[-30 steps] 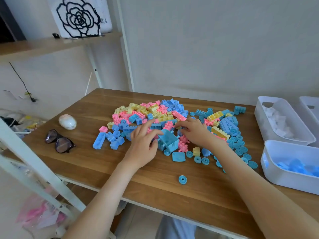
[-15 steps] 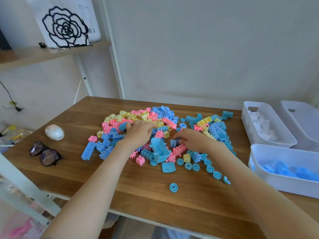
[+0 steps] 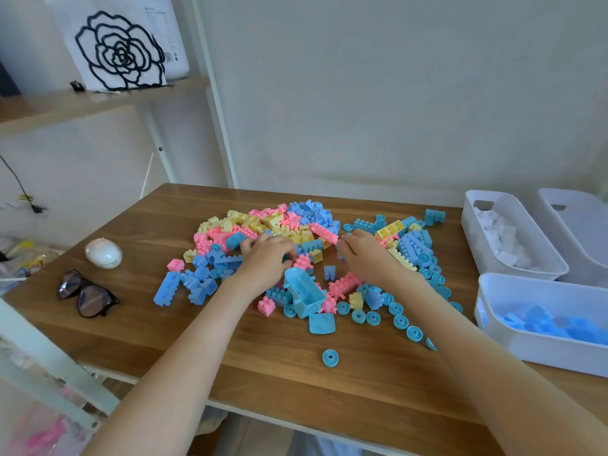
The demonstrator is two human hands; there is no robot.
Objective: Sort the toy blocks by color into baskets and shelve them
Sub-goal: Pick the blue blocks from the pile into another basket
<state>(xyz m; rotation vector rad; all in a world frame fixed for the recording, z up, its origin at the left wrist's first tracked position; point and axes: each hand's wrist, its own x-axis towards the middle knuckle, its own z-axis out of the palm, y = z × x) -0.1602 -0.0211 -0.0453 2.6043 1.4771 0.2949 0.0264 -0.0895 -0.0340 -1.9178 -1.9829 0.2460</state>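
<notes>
Reaching palm-down, left hand [image 3: 266,258] and right hand [image 3: 366,255] rest side by side on the block pile [image 3: 283,222], fingers curled downward; grip cannot be told. Basket [image 3: 543,350] holding blue blocks [image 3: 552,324] sits right of them.

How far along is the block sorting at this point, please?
Started, far from finished. Done: white blocks lie in the left basket, some blue ones in the near basket. In hand: the left hand and right hand are in the pile; what they hold is hidden. Left: many pink, yellow and blue blocks on the table, a third basket looks empty, nothing shelved.
</notes>
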